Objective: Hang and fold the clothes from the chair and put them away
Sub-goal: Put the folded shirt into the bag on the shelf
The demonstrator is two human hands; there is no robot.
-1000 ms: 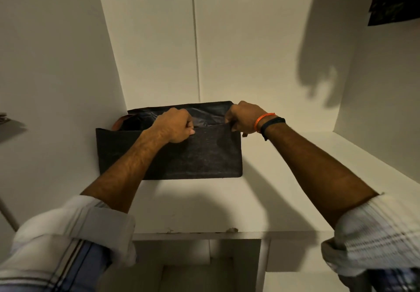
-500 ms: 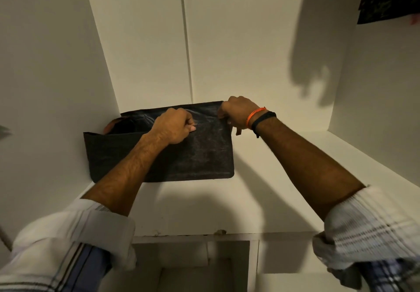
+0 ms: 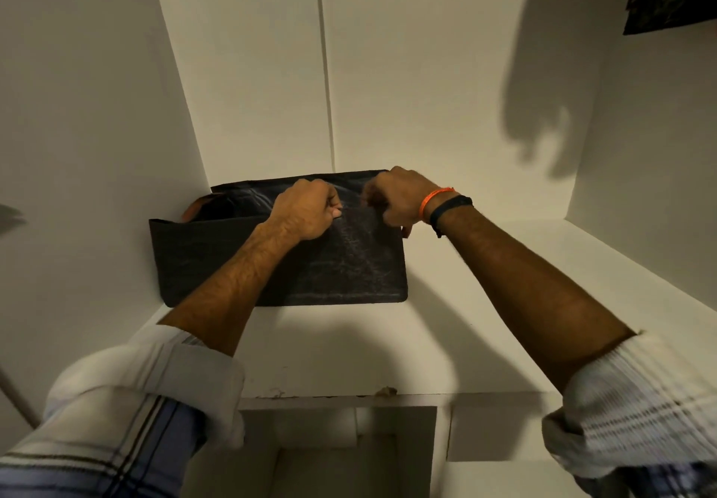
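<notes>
Both hands were up on the shelf [image 3: 446, 342]: left hand [image 3: 306, 212] and right hand [image 3: 395, 197] each had fingers curled, pinching the top edge of the dark bag [image 3: 349, 265], which sat in the back-left corner.

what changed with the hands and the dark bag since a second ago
The right hand slid left along the top edge of the dark bag, closing toward the left hand. Both hands keep gripping that edge. The bag stays on the white shelf in the left back corner.
</notes>
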